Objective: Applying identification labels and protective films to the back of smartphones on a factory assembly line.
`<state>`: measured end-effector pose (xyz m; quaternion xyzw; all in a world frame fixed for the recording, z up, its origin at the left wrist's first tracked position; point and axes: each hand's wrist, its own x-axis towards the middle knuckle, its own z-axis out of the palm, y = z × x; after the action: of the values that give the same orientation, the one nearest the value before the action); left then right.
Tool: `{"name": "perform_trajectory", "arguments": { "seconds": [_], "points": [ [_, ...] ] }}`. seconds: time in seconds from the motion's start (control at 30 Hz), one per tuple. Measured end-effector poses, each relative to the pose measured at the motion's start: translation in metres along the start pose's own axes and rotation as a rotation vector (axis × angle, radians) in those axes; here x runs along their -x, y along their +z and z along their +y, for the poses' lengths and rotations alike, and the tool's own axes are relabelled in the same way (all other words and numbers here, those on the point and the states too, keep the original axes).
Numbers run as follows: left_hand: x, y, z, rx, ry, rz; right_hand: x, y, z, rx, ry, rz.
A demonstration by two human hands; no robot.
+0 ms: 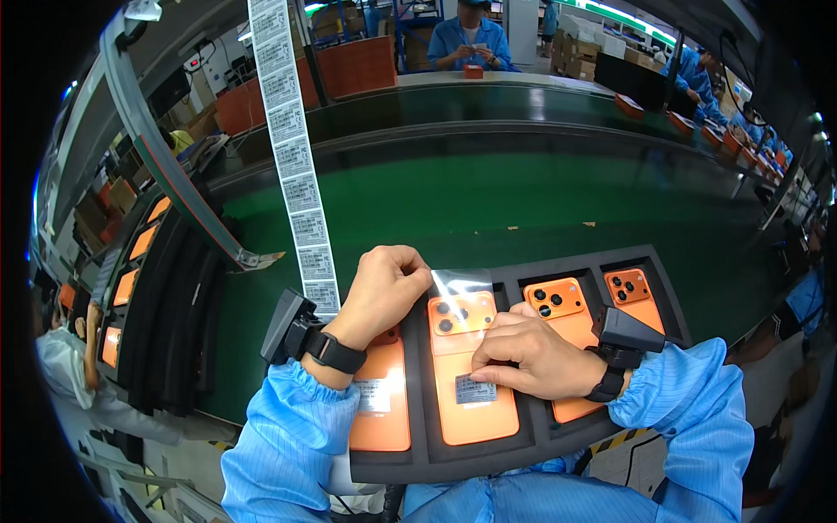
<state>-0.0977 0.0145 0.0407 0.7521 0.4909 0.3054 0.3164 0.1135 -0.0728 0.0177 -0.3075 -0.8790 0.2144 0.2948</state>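
At the near side, a black tray (453, 464) lies in front of the person, its separate recesses likely there to hold the orange phones apart and steady with their backs up. The second phone from the left (475, 423) sits in its recess beneath both hands. Its silvery label (475, 390) lies on the lower back, where the right hand (532, 353) reaches in from the side; thumb and index finger are drawn close together at the label's upper edge, the other fingers curled, though whether they pinch it or only press cannot be told. Farther up, the left hand (384, 288) appears to pinch the upper left corner of a clear film (462, 283) between thumb and index finger, the rest folded in; gripping at the corner probably leaves the sheet's face untouched. The film overlies the cameras and reaches past the phone's top. Beyond the left wrist, a strip of printed labels (301, 192) hangs down, seemingly placed within easy reach. Behind it stretches a green work surface (392, 205), with a co-worker (445, 44) across it.
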Motion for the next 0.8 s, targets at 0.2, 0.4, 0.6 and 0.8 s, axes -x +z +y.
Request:
{"name": "perform_trajectory", "arguments": {
  "seconds": [0.2, 0.4, 0.6, 0.8],
  "points": [
    [0.0006, -0.0008, -0.0034, 0.002, -0.016, 0.001, -0.0026, 0.0015, -0.0003, -0.001, -0.006, -0.012],
    [-0.0006, -0.0009, -0.0015, 0.004, -0.007, 0.001, -0.0032, -0.0012, -0.0019, 0.007, -0.009, -0.013],
    [-0.0003, -0.0016, -0.0048, 0.011, -0.001, -0.001, -0.0042, 0.0010, -0.0014, 0.003, -0.009, -0.016],
    [-0.0012, -0.0007, -0.0048, 0.020, -0.012, -0.001, -0.0036, 0.0015, -0.0003, 0.003, -0.004, -0.016]
  ]
}}
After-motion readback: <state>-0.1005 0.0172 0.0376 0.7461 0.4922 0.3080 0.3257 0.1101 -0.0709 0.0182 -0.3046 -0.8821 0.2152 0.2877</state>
